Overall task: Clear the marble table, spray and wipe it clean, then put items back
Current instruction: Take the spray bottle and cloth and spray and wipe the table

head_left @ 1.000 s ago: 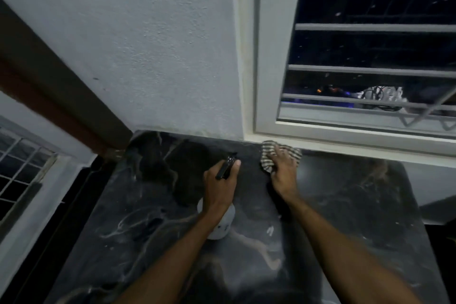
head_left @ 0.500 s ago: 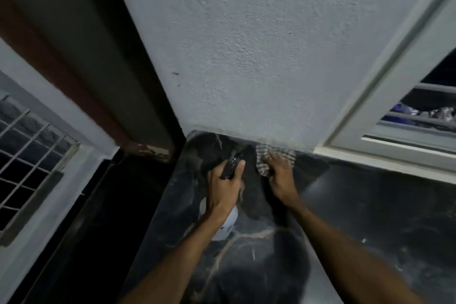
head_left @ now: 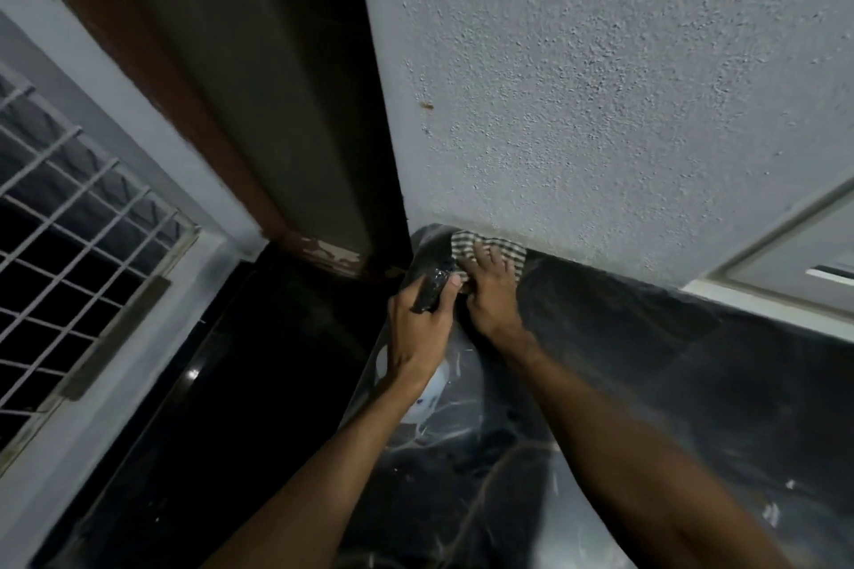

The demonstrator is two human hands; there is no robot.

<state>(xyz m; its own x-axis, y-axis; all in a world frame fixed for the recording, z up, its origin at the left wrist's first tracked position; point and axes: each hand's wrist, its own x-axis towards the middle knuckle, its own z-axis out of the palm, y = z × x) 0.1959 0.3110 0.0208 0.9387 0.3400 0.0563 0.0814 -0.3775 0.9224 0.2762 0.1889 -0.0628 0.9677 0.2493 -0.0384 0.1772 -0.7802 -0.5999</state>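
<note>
At the table (head_left: 647, 383) corner, cloth (head_left: 467, 244) under right hand (head_left: 491, 297).

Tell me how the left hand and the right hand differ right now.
The left hand grips the spray bottle by its neck; the right hand lies flat on the checked cloth. The left hand's fingers are bent; the right hand's are spread and fairly straight. The right hand reaches the wall; the left hand sits a little nearer. Both are side by side at the far corner of the marble table.
</note>
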